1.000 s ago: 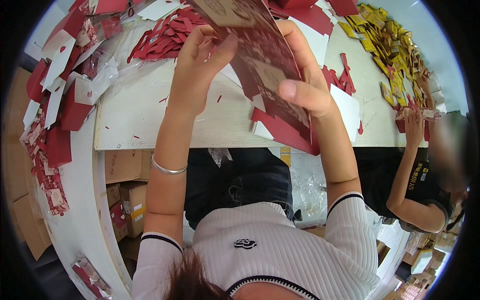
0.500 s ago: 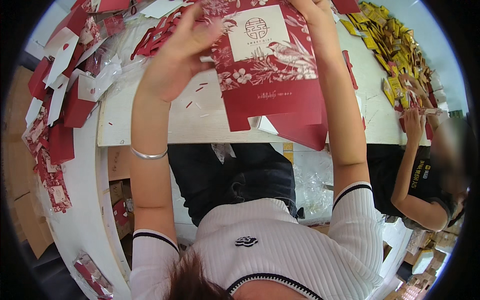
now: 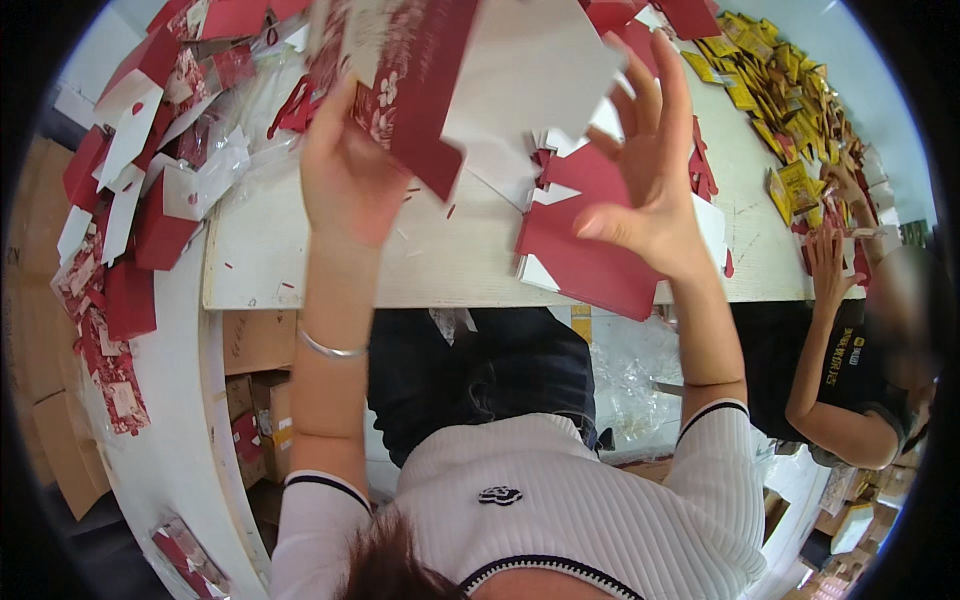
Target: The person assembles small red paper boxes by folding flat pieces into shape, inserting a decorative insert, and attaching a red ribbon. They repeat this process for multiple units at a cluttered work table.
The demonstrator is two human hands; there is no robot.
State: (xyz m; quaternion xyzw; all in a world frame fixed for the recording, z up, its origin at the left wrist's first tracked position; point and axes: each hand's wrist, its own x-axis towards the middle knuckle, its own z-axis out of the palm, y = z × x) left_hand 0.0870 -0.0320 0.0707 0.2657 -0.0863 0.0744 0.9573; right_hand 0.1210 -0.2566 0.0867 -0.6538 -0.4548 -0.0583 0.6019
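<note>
A red gift box (image 3: 425, 90) with a pale floral print is raised over the table, partly opened out, its plain white inside turned to the right. My left hand (image 3: 350, 185) grips its printed side, thumb along the front. On the other side, my right hand (image 3: 655, 190) has its fingers spread, the fingertips close to the white panel; contact cannot be made out. Beneath that hand lies a stack of flat red box blanks (image 3: 590, 235) with white insides. The raised box is blurred and its upper end runs out of view.
Folded red boxes with white flaps (image 3: 165, 220) crowd the left side, beside clear plastic wrap (image 3: 225, 150). Red ribbons (image 3: 292, 108) lie behind my left hand. Yellow packets (image 3: 790, 100) are heaped at far right, where a co-worker's hand (image 3: 828, 265) is busy.
The box has swung leftward, from facing me flat to angled, showing its white inside. My right hand has come off its upper edge and lowered, fingers spread. The stack is more exposed.
</note>
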